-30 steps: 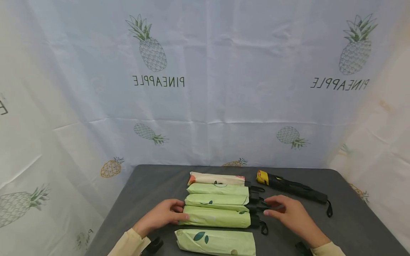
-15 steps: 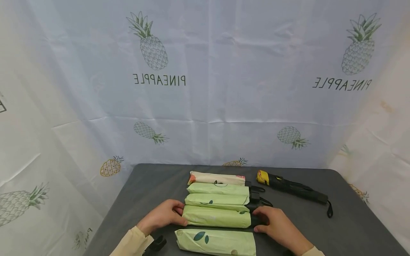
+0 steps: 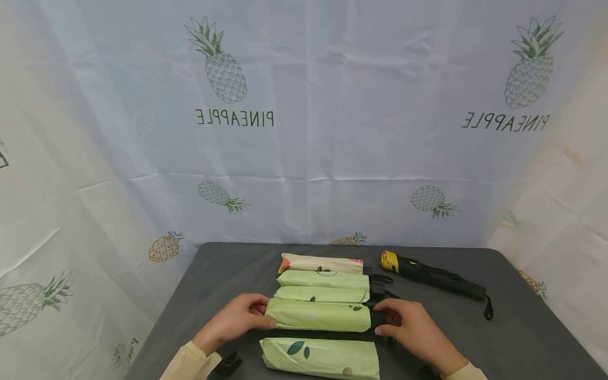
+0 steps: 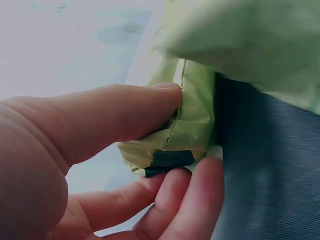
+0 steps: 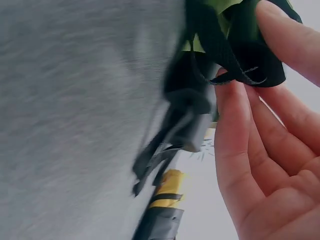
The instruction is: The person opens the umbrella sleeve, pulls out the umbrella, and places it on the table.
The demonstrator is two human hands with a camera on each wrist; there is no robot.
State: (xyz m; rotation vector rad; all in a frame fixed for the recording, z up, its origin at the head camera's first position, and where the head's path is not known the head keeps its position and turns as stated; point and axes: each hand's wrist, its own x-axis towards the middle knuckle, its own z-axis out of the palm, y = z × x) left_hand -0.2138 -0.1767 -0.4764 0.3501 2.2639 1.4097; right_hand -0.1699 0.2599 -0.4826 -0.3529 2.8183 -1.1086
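Observation:
Both hands hold a folded light green umbrella (image 3: 315, 315) by its two ends, level across the row. The left hand (image 3: 237, 319) pinches its closed end, thumb on top and fingertips underneath, as the left wrist view shows with the green cover (image 4: 195, 112) between them. At the other end, the right hand (image 3: 409, 328) grips the black handle (image 5: 257, 60), where a black wrist strap (image 5: 220, 45) hangs. Right behind lie two more green umbrellas, the nearer one (image 3: 323, 294) partly covered by the held one, the farther one (image 3: 323, 279) beyond it.
A cream umbrella (image 3: 323, 264) lies at the back of the row. In front lies another green umbrella (image 3: 320, 359) with dark leaves. A black and yellow umbrella (image 3: 442, 281) slants at the back right of the dark grey table (image 3: 228, 269). Pineapple-print cloth (image 3: 309, 132) surrounds it.
The right hand has moved left and in, from near the straps to the handle, and taken hold. The green umbrella has risen slightly and shifted left; a dark gap shows below it.

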